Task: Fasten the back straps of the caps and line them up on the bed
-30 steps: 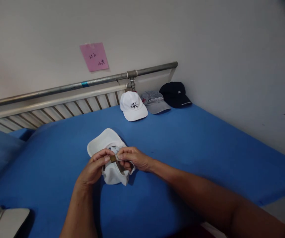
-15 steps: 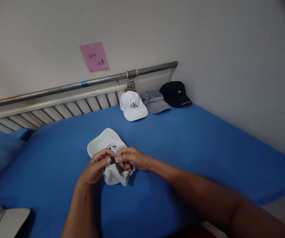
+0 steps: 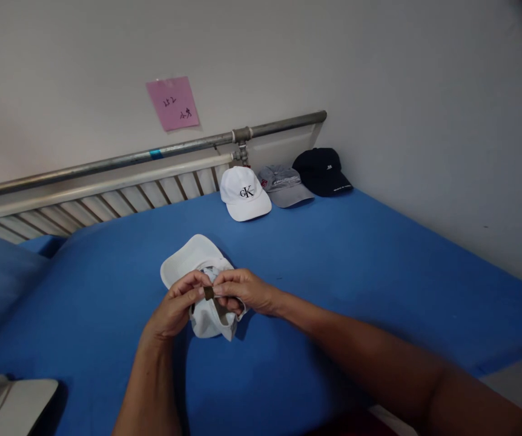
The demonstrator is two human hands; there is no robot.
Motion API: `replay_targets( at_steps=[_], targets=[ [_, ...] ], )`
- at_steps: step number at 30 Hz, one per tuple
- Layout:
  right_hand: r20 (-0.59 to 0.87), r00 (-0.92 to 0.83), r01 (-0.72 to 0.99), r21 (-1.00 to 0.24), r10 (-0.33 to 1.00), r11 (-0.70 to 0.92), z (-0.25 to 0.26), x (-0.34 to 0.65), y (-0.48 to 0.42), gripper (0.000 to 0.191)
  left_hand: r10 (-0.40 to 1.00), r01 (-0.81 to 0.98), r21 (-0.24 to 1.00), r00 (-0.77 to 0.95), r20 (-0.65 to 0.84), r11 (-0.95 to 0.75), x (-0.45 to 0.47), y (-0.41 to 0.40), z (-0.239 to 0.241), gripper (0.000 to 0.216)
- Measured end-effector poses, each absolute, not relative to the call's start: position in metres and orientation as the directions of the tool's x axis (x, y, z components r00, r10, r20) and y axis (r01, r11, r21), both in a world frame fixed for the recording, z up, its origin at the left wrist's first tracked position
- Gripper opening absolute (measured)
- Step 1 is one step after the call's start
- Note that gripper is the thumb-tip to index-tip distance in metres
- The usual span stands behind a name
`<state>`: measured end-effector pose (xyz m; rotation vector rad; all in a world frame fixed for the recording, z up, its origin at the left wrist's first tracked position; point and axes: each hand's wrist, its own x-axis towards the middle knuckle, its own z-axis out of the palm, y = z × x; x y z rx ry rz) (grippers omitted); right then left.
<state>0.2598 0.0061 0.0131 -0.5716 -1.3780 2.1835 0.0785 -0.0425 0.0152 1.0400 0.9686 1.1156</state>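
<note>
A white baseball cap [image 3: 192, 257] lies on the blue surface with its brim pointing away and to the left. At its back, a dark brown buckle [image 3: 209, 293] shows on the adjusting strap. My left hand [image 3: 177, 306] pinches the strap on the left of the buckle, thumb and fingers pressed together. From the right, my right hand [image 3: 245, 290] pinches the strap close beside the buckle, its lower fingers curled inside the cap's back opening. The fingertips of both hands nearly meet. Parts of the strap are hidden under the fingers.
A white cap with black letters [image 3: 245, 197], a grey cap [image 3: 283, 186] and a black cap [image 3: 322, 172] sit in a row by the wall. Behind runs a metal pipe [image 3: 188, 146] above a radiator [image 3: 120, 200]. Another pale cap [image 3: 20, 402] lies at the lower left.
Both hands stay on the strap at nearly the same spot. The brown buckle now shows more fully between the fingertips. The cap has barely moved.
</note>
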Motion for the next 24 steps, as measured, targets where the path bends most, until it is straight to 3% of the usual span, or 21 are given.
replay_targets(
  at_steps=[11, 16, 19, 24],
  targets=[
    [-0.068, -0.727, -0.234, -0.911, 0.683, -0.339, 0.012, 0.263, 0.013, 0.023, 0.988, -0.238, 0.967, 0.139, -0.059, 0.091, 0.079, -0.044, 0.018, 0.027],
    [-0.022, -0.757, -0.249, -0.914, 0.653, -0.319, 0.012, 0.263, 0.012, 0.022, 0.978, -0.23, 0.965, 0.191, -0.083, 0.127, 0.082, -0.044, 0.017, 0.026],
    [-0.027, -0.75, -0.231, -0.926, 0.661, -0.3, 0.014, 0.263, 0.012, 0.021, 0.976, -0.199, 0.969, 0.19, -0.105, 0.143, 0.082, -0.044, 0.018, 0.024],
    [-0.076, -0.745, -0.133, -0.957, 0.663, -0.259, 0.022, 0.271, 0.014, 0.022, 0.989, -0.256, 0.965, 0.149, -0.023, 0.061, 0.08, -0.046, 0.022, 0.021]
  ],
)
